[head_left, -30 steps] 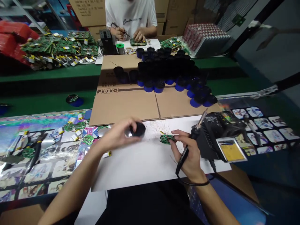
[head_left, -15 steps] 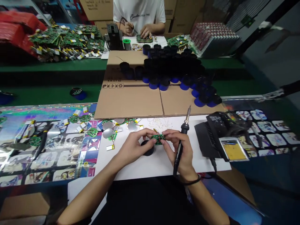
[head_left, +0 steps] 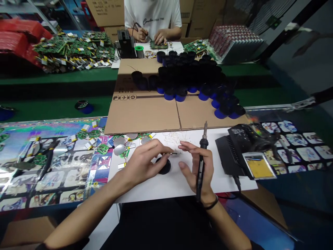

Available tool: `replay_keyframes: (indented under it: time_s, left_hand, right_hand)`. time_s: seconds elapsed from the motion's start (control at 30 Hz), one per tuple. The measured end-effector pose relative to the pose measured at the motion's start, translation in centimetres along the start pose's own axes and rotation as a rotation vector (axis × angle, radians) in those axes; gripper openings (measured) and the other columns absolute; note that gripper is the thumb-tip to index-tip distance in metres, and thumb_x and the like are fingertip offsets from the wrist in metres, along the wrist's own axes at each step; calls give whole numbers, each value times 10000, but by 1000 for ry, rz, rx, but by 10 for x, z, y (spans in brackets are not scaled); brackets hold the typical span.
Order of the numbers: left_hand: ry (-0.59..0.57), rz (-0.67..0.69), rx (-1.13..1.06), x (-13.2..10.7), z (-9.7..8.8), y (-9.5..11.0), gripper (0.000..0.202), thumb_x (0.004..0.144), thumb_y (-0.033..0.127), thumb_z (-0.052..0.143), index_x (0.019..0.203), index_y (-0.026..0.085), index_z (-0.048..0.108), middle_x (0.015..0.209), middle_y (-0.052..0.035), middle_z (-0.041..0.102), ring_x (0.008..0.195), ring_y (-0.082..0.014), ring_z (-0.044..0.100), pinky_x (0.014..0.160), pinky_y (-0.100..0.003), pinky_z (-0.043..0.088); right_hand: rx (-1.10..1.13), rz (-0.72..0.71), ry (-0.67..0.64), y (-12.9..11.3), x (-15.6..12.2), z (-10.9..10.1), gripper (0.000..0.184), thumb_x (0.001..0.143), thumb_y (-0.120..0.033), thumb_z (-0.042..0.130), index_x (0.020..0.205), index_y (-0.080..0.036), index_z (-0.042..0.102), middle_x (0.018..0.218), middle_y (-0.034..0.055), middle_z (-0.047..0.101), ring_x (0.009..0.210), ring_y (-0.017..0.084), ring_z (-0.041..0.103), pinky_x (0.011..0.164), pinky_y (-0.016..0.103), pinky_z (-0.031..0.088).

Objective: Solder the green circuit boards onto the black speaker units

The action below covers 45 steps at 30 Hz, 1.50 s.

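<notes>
My left hand (head_left: 144, 160) is pinched on a small green circuit board (head_left: 172, 153), which is turned edge-on and looks like a thin strip. A black round part (head_left: 164, 166) lies on the white sheet (head_left: 166, 185) just under that hand. My right hand (head_left: 196, 166) holds a black soldering iron (head_left: 201, 160) along the palm, tip pointing up and away. Its fingers are stretched out, with the fingertips at the right end of the board.
A black soldering station (head_left: 244, 147) sits at the right. Flat cardboard (head_left: 145, 113) beyond the sheet carries several black and blue cylinders (head_left: 194, 78). Loose round boards and batteries (head_left: 102, 147) lie left. Across the table a person (head_left: 153, 17) solders beside a pile of boards (head_left: 70, 48).
My left hand carried the black round part to the middle and set it down. Both hands then took the small board, which now sits edge-on, and my right fingers have spread.
</notes>
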State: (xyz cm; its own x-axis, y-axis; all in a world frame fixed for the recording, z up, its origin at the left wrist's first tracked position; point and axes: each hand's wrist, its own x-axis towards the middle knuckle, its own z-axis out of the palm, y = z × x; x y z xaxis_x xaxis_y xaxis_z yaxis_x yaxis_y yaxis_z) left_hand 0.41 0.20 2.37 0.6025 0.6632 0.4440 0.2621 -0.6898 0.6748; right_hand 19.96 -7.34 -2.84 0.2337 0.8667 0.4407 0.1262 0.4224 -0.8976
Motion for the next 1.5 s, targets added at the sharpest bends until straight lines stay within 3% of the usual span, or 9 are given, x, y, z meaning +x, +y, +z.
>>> replay_keyframes:
  time_s: [0.13,0.23,0.47,0.63,0.77,0.87,1.07,1.3,1.5]
  left_hand:
    - [117,-518,-654,1,27,4,123,969,249,743,992,184,642,918,-34,711,794,-137,696,689,-240,571]
    - [149,-664,-929,2,36,8,248,913,274,817,938,180,589,856,-14,706,791,-126,701,707,-217,568]
    - [138,-658,-981,-7,34,5,210,910,274,839,958,169,664,887,-28,740,820,-127,717,762,-224,571]
    - [228,-601,-612,-41,16,-11,150,1022,270,703,1166,227,699,1140,-61,708,1055,-163,686,938,-279,541]
    - [99,-619,-487,-74,5,-20,165,975,260,759,1125,207,714,1166,-83,666,932,-154,631,797,-264,514]
    - [81,-649,-519,-84,13,-15,175,946,308,800,1060,182,756,1148,-108,687,879,-158,638,744,-273,524]
    - [241,-770,-640,-78,42,-4,224,934,381,818,959,166,758,985,-88,757,865,-172,696,719,-260,559]
    - [384,-846,-788,-63,52,-11,350,829,421,907,1006,160,756,949,-64,782,867,-163,725,788,-260,593]
    - [295,-809,-757,-52,51,-17,300,902,449,837,933,160,762,868,-39,744,778,-136,653,706,-235,523]
  right_hand:
    - [-151,-180,-41,1,1,6,610,849,-112,833,1332,-309,516,1416,116,680,1329,280,699,1096,555,642]
    - [-235,-276,-35,0,5,5,672,833,-49,819,1364,-323,513,1427,112,672,1313,277,711,1032,529,688]
    - [-235,-273,-89,-2,6,-1,691,795,-12,843,1361,-277,549,1359,120,718,1267,274,735,1046,497,680]
    - [-221,-134,-168,-5,-1,-16,616,800,-66,841,1314,-244,552,1303,145,743,1204,279,756,987,466,673]
    - [-284,-61,-320,-4,-15,-23,562,839,-92,802,1314,-245,545,1301,146,747,1187,278,762,966,455,658]
    - [-354,-72,-435,-1,-25,-17,521,870,-106,776,1317,-255,553,1323,135,745,1208,283,740,979,479,638]
    - [-517,-146,-535,3,-26,-7,453,915,-138,751,1317,-273,591,1328,111,765,1171,309,711,946,525,604]
    - [-496,-134,-522,4,-22,-13,447,906,-141,772,1302,-240,588,1282,120,771,1114,289,687,931,499,600]
    - [-449,-113,-479,5,-27,-15,502,930,-113,745,1366,-271,553,1314,109,759,1181,285,687,967,511,615]
